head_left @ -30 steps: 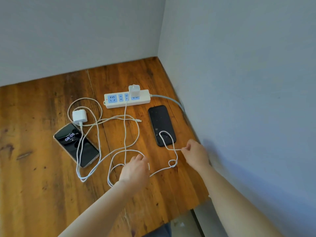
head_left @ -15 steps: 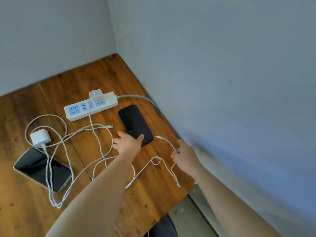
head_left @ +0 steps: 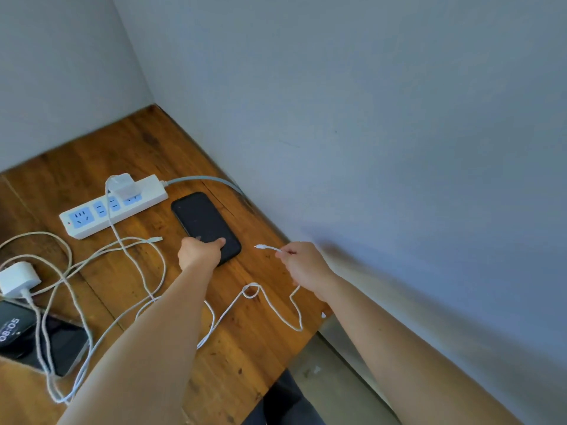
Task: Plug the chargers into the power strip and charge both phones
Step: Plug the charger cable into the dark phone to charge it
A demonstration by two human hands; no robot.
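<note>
Since half a second ago my left hand (head_left: 199,251) is sitting a little further onto the near end of the black phone (head_left: 205,227), and my right hand (head_left: 303,266) is now lifting the cable's plug (head_left: 260,246) clear of the table (head_left: 245,348), where before it was lying on the wood. My left fingers are curled, thumb pressing on the phone's glass near its lower edge; they are touching it, but I cannot tell whether they are wrapping its side. My right fingers are pinching the white cable (head_left: 270,305) just behind the plug, which is pointing at the phone and is still apart from it. The cable is looping down behind my right hand and running back under my left arm to the charger (head_left: 122,184) already seated in the power strip (head_left: 113,207). The second charger (head_left: 18,279) is lying unplugged at the left, touching the second phone (head_left: 40,338), whose screen is lit. The black phone is lying close to the right wall (head_left: 399,148), and my right hand is working near the table's front corner, with bare wood between plug and phone.
</note>
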